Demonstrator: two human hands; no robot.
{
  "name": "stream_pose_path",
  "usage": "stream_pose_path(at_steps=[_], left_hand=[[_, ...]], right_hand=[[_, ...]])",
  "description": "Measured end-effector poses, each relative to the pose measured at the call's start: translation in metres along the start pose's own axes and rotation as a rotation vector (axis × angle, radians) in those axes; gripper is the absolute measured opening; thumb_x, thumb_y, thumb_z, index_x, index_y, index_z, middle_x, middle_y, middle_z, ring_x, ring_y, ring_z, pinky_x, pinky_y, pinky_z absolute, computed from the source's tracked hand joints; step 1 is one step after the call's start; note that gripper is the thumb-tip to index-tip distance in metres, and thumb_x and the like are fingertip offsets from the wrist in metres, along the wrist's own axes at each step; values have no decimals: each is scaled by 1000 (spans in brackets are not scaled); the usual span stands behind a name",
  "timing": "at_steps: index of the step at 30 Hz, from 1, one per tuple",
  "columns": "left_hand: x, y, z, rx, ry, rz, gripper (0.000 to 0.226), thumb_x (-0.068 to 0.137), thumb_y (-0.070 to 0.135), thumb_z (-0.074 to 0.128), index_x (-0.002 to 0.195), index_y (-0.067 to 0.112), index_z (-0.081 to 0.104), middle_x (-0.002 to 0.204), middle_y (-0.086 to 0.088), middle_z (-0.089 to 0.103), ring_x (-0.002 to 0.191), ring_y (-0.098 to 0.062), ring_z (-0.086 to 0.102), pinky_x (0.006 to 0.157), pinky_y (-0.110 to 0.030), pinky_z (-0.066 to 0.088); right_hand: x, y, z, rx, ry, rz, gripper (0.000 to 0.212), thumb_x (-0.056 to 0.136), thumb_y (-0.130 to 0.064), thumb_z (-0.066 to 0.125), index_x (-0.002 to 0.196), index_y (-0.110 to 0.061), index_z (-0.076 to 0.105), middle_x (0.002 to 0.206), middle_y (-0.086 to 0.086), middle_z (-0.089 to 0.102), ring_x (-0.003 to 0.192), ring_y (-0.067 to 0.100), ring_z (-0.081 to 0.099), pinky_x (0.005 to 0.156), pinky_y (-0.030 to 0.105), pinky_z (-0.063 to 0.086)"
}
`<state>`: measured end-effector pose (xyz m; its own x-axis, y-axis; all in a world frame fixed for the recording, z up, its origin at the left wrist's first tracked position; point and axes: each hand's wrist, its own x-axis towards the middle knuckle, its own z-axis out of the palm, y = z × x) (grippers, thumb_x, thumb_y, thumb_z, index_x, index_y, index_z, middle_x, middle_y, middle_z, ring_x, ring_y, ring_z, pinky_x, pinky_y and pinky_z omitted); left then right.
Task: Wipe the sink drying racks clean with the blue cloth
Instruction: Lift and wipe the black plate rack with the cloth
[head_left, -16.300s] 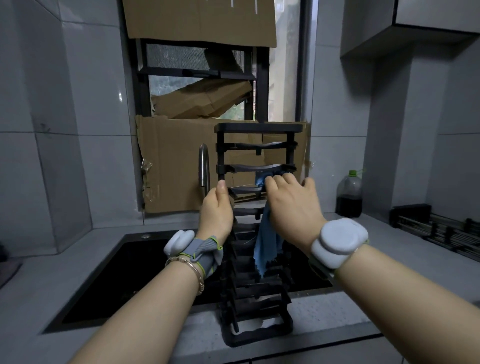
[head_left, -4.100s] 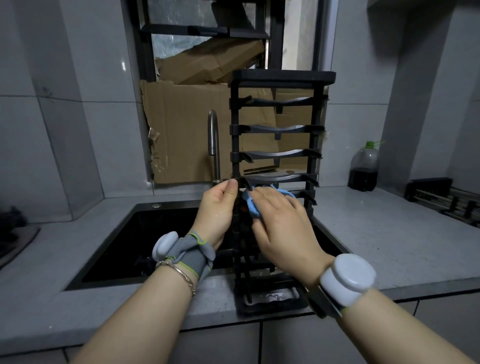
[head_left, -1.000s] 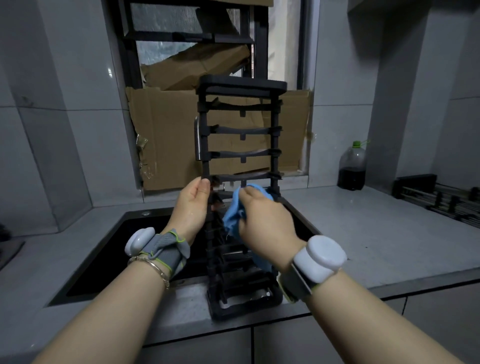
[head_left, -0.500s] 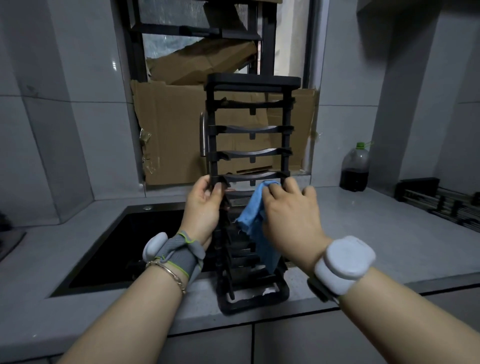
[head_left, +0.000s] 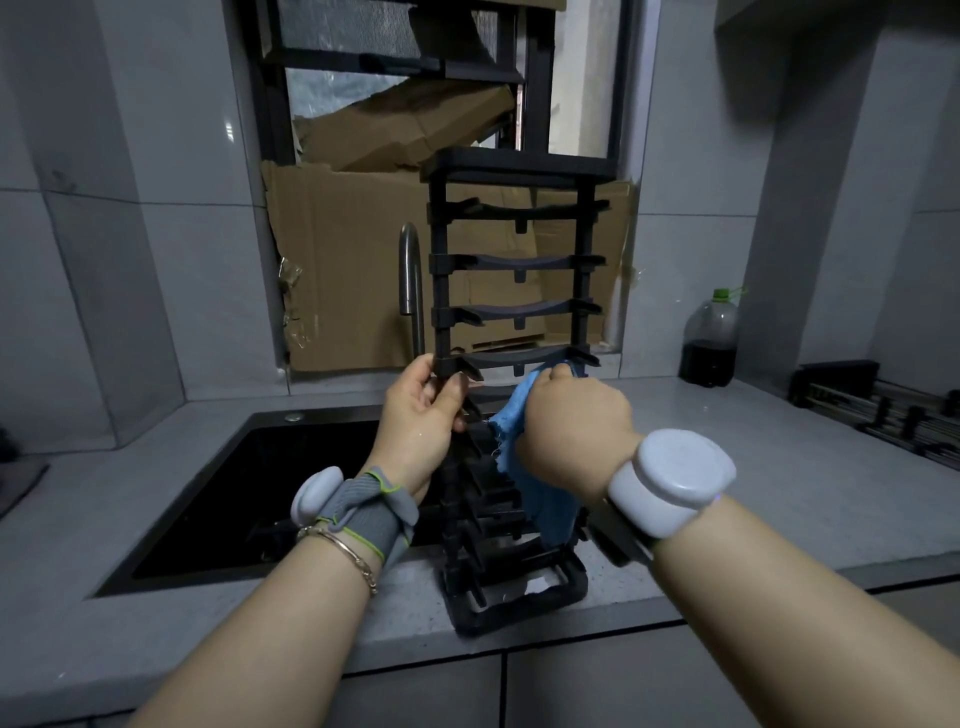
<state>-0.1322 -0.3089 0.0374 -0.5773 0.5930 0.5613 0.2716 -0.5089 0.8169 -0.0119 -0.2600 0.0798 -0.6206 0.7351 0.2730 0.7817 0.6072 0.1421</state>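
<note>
The black drying rack (head_left: 519, 262) stood upright on the speckled grey tabletop (head_left: 779, 483) at the front rim of the dark sink (head_left: 218, 509), its curved, matte bars tiered between two straight posts. The left hand (head_left: 421, 410) gripped the left post, fingers curled round it at the fourth curved bar down. The right hand (head_left: 571, 421) was curled round the blue cloth (head_left: 545, 504), holding a bunched end against that bar's right end; the rest hung limp down the rack's front, one edge frayed. A clear plastic bottle (head_left: 709, 338) (green cap) near the back wall held dark liquid in its lower part; what lay in the sink's basin could not be told
</note>
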Motion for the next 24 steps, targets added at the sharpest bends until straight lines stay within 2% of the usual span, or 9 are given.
stream_pose_path(at_steps=[4,7,9,12,14,16,18,21,24], left_hand=[[-4,4,1,-1,-19,-6,22,97,0,44,91,18,55,75,4,61,51,1,50,48,-14,39],[-7,7,3,-21,-13,-16,21,97,1,43,91,18,54,75,1,59,48,1,50,48,-13,40],[-8,8,4,-32,-12,-19,21,97,1,43,91,17,54,73,1,59,47,1,51,47,-13,41],[-10,10,5,-15,-17,-11,20,98,1,43,91,17,53,73,2,59,47,2,51,47,-13,42],[-10,9,5,-15,-12,-9,20,97,1,43,91,17,54,74,2,59,47,2,51,48,-13,42],[-9,9,4,-17,-14,-9,21,97,1,43,91,17,54,76,0,60,49,2,52,48,-12,42],[-7,9,3,-25,-29,-16,21,97,0,43,91,17,54,77,-1,61,50,2,53,48,-12,41],[-5,7,1,-14,-44,-23,21,97,0,43,92,17,54,79,1,62,52,2,52,48,-12,41],[-4,5,-1,-12,-48,-22,21,97,1,44,93,18,55,79,3,62,54,2,51,49,-13,40]], right_hand=[[-2,-5,0,108,10,-67,56,91,-23,52,139,-3,30,142,12,32,111,30,51,70,34,42],[-11,-6,7,200,26,-164,70,91,-30,52,147,-9,15,155,9,13,119,32,49,82,37,46],[-13,-7,13,278,18,-198,77,91,-32,51,149,-11,4,157,8,3,125,32,45,90,38,44],[-14,-4,16,376,6,-211,81,91,-31,52,149,-14,-2,158,5,-3,132,30,38,96,37,41],[-15,-1,20,390,6,-215,81,91,-31,52,149,-17,-3,158,2,-5,129,28,41,93,38,44],[-17,5,24,316,36,-213,81,90,-29,53,149,-21,-2,158,-2,-5,113,29,55,79,37,48],[-17,16,24,205,76,-181,80,89,-24,53,149,-23,0,158,-5,-4,98,28,61,66,34,47],[-15,33,20,67,138,-115,76,91,-20,51,149,-21,3,158,-6,1,97,27,62,61,31,40],[-13,30,20,74,151,-84,72,90,-22,50,149,-17,8,157,-2,8,101,29,60,63,30,39]])
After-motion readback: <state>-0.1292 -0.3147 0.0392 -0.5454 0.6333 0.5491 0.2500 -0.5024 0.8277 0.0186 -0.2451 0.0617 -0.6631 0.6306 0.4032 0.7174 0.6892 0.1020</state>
